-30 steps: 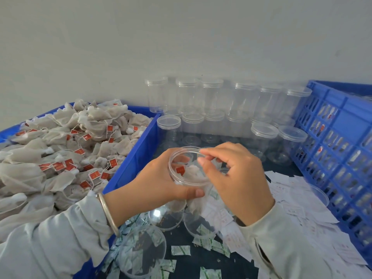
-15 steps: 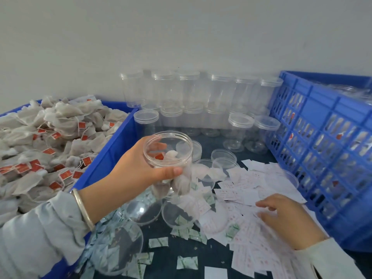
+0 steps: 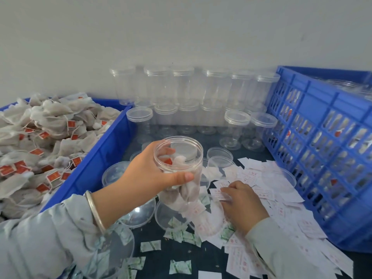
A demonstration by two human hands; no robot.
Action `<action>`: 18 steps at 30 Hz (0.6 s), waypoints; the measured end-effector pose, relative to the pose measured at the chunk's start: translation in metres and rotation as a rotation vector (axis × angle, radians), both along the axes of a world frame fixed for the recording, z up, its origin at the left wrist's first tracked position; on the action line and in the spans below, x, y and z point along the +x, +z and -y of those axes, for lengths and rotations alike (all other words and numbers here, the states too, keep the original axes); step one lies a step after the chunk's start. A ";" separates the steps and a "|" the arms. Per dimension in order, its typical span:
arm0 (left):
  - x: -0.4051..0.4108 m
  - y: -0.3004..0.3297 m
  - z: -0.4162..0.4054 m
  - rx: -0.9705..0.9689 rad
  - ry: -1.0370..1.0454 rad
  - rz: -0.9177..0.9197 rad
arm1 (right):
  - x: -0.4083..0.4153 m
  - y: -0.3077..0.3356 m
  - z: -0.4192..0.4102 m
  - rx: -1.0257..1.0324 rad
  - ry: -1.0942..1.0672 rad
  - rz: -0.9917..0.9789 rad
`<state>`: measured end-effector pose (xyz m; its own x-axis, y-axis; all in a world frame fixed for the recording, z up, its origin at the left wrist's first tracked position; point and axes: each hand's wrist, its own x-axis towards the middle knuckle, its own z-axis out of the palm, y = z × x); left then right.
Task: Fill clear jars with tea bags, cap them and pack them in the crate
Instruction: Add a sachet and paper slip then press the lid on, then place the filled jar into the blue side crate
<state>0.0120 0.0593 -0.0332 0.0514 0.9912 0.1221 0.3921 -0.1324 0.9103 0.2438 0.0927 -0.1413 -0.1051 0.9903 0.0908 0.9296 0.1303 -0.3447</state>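
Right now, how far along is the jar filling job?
Done: some filled jars show through the crate wall. In hand: the left hand holds an uncapped jar with tea bags inside; the right hand is on the paper slips. Left: capping, packing, and many empty jars.

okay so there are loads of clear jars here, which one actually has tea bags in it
The jar held up in the left hand. It is uncapped with tea bags inside; the jars standing by the wall look empty, most of them capped.
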 end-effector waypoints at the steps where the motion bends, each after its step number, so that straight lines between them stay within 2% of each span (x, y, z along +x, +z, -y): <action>1: -0.001 0.000 0.000 0.001 0.004 -0.009 | -0.001 -0.002 -0.001 0.002 0.005 -0.003; 5: -0.003 -0.002 -0.002 0.003 0.011 0.017 | 0.001 -0.007 -0.002 0.027 -0.005 -0.049; 10: -0.006 -0.004 -0.001 -0.010 -0.003 -0.045 | 0.003 -0.007 0.003 0.048 -0.046 -0.185; 13: -0.005 -0.006 -0.002 -0.006 -0.024 -0.051 | 0.004 0.000 0.005 0.056 -0.146 -0.363; 18: -0.004 -0.011 -0.003 -0.004 -0.037 -0.066 | -0.003 0.038 0.019 0.261 -0.142 -0.628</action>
